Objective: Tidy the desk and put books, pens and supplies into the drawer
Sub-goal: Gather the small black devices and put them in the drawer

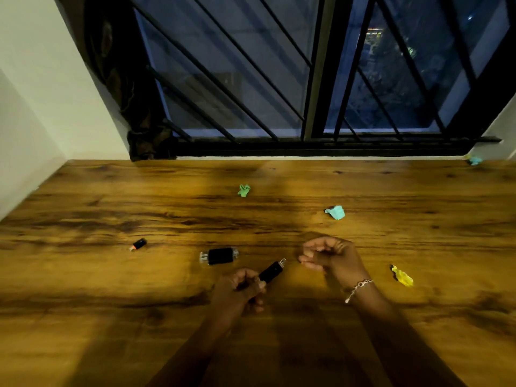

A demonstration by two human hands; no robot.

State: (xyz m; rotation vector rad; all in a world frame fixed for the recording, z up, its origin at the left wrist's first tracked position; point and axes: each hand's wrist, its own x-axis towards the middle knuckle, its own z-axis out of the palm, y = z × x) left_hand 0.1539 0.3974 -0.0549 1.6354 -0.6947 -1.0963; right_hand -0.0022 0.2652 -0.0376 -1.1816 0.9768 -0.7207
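My left hand (240,289) grips a slim black stick-shaped item with a metal tip (272,270), its tip pointing up and right over the wooden desk (111,303). My right hand (328,256) hovers just right of that tip, fingers curled, holding nothing that I can see; a bracelet sits on its wrist. A black cylinder with silver ends (219,256) lies just beyond my left hand. A small black piece with a red and white end (138,244) lies farther left.
Crumpled paper scraps lie about: a green scrap (244,190) at centre back, a teal scrap (336,212) right of centre, a yellow scrap (402,276) near my right wrist, another teal scrap (474,160) at the far right edge. A barred window (279,79) and a white wall (42,107) border the desk.
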